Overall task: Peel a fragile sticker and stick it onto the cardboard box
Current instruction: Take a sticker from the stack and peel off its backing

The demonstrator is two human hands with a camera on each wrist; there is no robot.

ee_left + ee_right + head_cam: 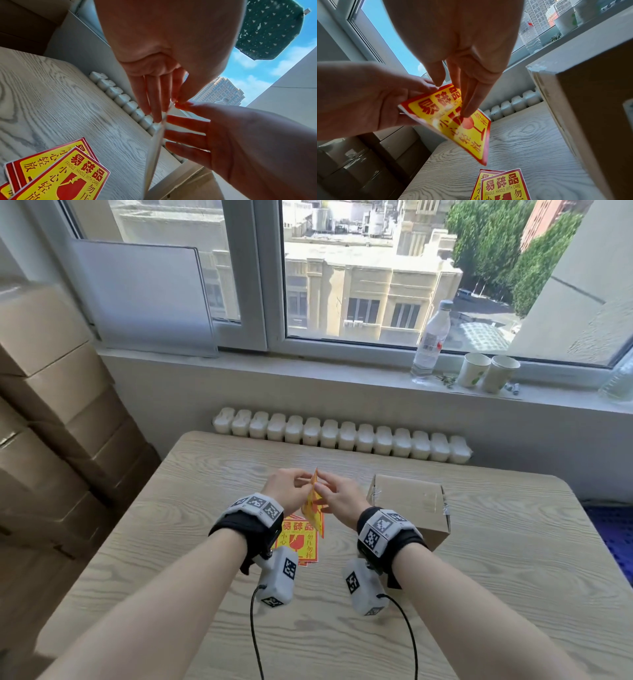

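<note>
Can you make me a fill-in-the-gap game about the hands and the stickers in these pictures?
1. Both hands hold one sticker up above the ____.
2. The cardboard box sits by the person's ____ hand.
3. More stickers lie flat below the ____ hand.
4. On the windowsill stand two paper ____ beside a bottle.

Missing words: table; right; left; cups
</note>
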